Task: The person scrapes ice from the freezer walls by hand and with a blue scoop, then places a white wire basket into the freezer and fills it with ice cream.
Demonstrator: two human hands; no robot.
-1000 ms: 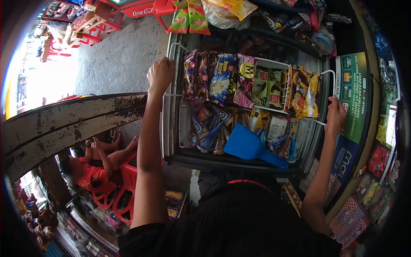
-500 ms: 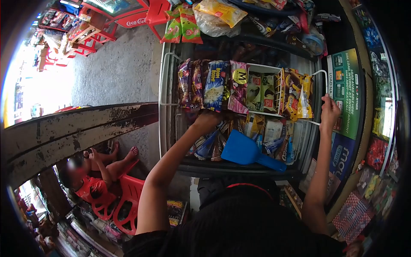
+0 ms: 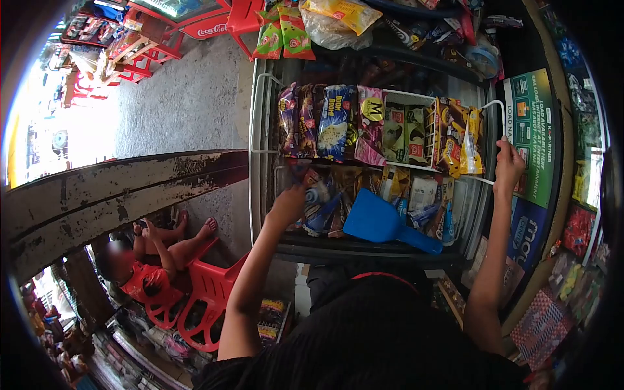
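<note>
- The person leans over an open chest freezer [image 3: 260, 195] packed with wrapped ice creams, both arms reaching in from the near side.
- The right hand [image 3: 508, 166] is closed around the end loop of a white wire basket [image 3: 448, 97] that hangs across the upper part of the freezer. The grip sits at the basket's right end, probably to steady or slide the basket so the layer beneath stays reachable.
- That basket holds upright packets side by side: dark purple wrappers [image 3: 296, 120], a blue packet [image 3: 335, 123], a pink packet with a yellow round mark [image 3: 370, 123], green ones [image 3: 403, 133] and gold-yellow ones [image 3: 458, 136]. Standing on edge, they show their fronts and fit more per row.
- The left hand [image 3: 289, 205] is down in the lower layer, at the left end, on the cone packets [image 3: 322, 201] lying below the basket. Its fingers curl downward among the wrappers; I cannot tell whether they have actually closed on 1 packet or only rest on them.
- A blue plastic scoop [image 3: 380, 224] lies loose on top of the lower packets, just beside the left hand and touched by neither hand, its handle pointing toward the right front corner.
- Snack bags [image 3: 286, 29] hang above the far edge of the freezer.
- To the left, another person sits on a red plastic chair [image 3: 201, 292], well apart from the freezer.
</note>
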